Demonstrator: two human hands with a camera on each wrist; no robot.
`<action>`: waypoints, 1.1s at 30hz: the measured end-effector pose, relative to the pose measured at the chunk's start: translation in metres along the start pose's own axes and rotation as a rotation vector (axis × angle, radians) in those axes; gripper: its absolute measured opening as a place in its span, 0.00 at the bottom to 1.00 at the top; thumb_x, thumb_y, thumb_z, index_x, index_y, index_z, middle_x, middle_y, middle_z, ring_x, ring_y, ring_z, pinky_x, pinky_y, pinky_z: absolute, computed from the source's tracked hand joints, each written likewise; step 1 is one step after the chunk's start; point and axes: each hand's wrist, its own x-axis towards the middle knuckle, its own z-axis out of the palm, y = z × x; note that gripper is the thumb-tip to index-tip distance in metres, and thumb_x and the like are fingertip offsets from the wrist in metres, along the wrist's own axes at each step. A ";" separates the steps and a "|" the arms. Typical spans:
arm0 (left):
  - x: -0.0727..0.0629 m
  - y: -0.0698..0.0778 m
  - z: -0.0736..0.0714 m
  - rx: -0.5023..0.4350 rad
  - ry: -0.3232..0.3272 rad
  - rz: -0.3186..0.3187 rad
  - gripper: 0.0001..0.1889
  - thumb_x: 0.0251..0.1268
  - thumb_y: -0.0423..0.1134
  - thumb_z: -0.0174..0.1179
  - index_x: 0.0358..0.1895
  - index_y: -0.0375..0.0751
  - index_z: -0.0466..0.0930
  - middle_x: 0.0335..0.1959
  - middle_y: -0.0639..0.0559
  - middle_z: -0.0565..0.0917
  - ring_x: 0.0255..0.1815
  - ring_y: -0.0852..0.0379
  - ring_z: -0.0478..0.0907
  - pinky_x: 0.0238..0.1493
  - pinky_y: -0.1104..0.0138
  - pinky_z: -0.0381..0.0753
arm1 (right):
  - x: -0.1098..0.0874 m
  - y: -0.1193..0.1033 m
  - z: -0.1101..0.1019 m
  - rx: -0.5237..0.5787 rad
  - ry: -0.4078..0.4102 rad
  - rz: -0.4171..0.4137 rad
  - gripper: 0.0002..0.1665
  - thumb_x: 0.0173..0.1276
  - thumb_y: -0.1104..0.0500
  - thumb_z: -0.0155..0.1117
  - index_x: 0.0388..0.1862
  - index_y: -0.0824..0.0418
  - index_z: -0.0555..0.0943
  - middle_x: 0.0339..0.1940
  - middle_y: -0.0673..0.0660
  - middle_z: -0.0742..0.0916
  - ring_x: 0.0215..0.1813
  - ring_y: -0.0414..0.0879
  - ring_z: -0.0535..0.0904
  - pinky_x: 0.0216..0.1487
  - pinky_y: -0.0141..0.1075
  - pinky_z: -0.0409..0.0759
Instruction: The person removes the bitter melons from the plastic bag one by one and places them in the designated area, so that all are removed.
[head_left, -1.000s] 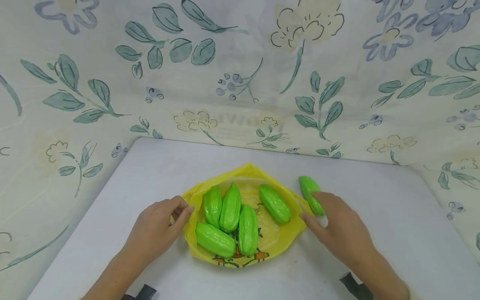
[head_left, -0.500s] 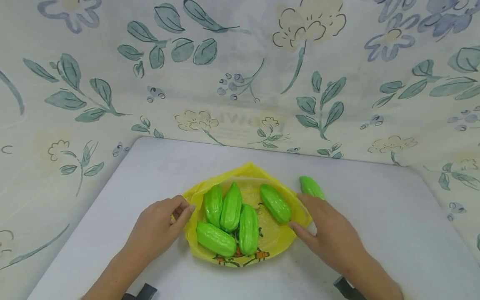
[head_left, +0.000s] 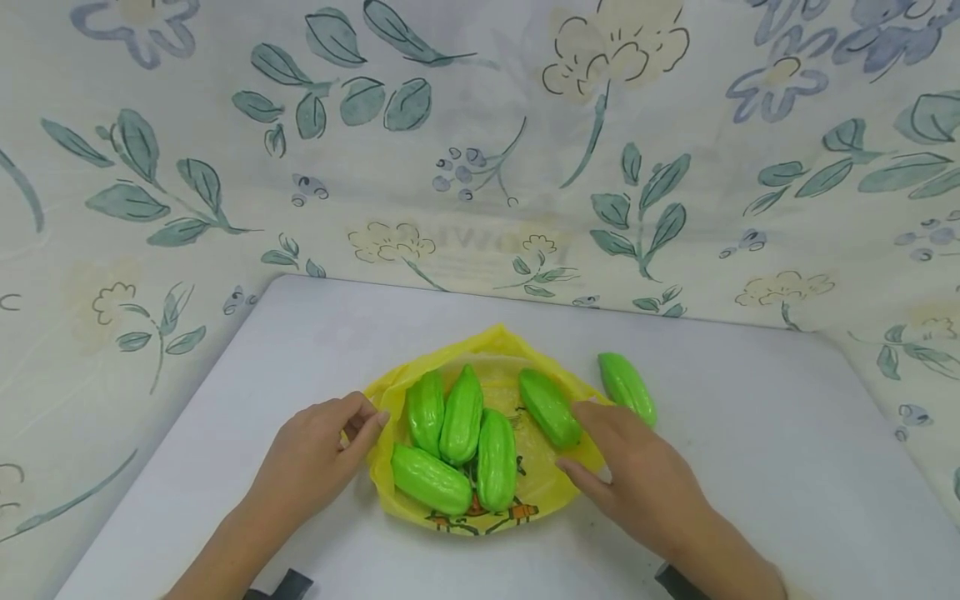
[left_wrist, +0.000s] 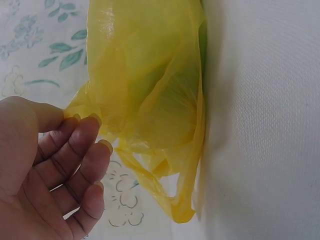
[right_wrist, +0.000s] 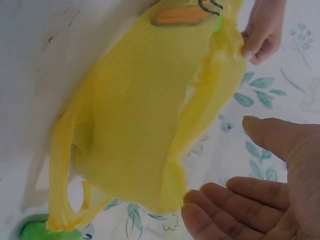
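A yellow plastic bag (head_left: 543, 492) lies mouth-up on the white table, several glossy green ribbed gourds (head_left: 497, 458) inside. My left hand (head_left: 318, 446) pinches the bag's left rim between thumb and forefinger; the left wrist view shows the stretched plastic (left_wrist: 82, 106) at the fingertips. Over the bag's right side, my right hand (head_left: 637, 475) has its fingers spread and holds nothing. Its fingertips overlap the right-hand gourd (head_left: 547, 407) in the bag in the head view. In the right wrist view, thumb and fingers of the right hand (right_wrist: 260, 200) are apart, beside the rim.
One more green gourd (head_left: 626, 387) lies on the table (head_left: 750, 417) outside the bag, just behind my right hand. A bag handle (right_wrist: 60, 175) hangs close to it. Flower-patterned cloth (head_left: 480, 167) stands behind the table.
My right hand has moved left, from beside the outside gourd to over the bag's right side, baring that gourd. The left hand stays at the rim.
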 end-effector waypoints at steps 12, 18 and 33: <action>0.000 0.000 0.000 -0.006 -0.005 -0.009 0.06 0.76 0.41 0.65 0.36 0.49 0.81 0.23 0.65 0.76 0.27 0.62 0.71 0.30 0.66 0.75 | 0.004 -0.003 0.010 -0.013 -0.066 0.028 0.36 0.66 0.46 0.78 0.66 0.62 0.80 0.61 0.58 0.86 0.61 0.54 0.83 0.58 0.49 0.84; 0.000 0.000 -0.001 -0.005 -0.010 -0.012 0.06 0.76 0.41 0.64 0.36 0.49 0.81 0.24 0.65 0.77 0.27 0.62 0.71 0.30 0.66 0.75 | 0.008 -0.001 0.014 -0.021 -0.100 0.068 0.35 0.66 0.47 0.79 0.66 0.63 0.80 0.60 0.59 0.86 0.60 0.55 0.84 0.55 0.50 0.85; 0.000 0.000 0.000 -0.004 -0.003 0.000 0.06 0.76 0.41 0.65 0.37 0.49 0.81 0.24 0.65 0.77 0.27 0.63 0.70 0.30 0.67 0.75 | 0.018 0.001 0.023 -0.047 -0.215 0.179 0.27 0.67 0.49 0.78 0.55 0.65 0.80 0.44 0.57 0.86 0.41 0.47 0.81 0.42 0.43 0.84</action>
